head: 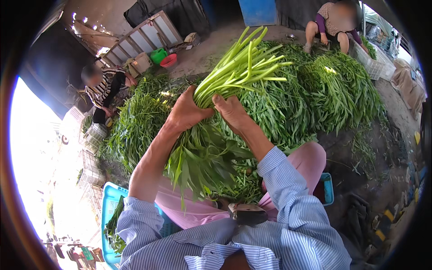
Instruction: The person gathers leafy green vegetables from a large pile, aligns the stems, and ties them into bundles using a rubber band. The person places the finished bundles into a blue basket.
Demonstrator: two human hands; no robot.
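Observation:
A bunch of leafy greens that look like water spinach [224, 76] is raised in front of me, its pale cut stems fanning up and right. The long leaves [202, 158] hang down over my lap. My left hand [187, 111] grips the bundle around its middle from the left side. On the right, my right hand [233, 113] presses against the same stems, thumb up; its fingers are partly hidden behind them. Just beyond both hands lies a large heap of the same greens [280, 111].
A blue plastic basket [109, 195] with greens stands at my left, a blue container [327, 189] by my right knee. Two people [101, 87] [332, 23] sit at the heaps. White crates [94, 136], a green bucket [158, 55] and a red basin [168, 60] stand farther off.

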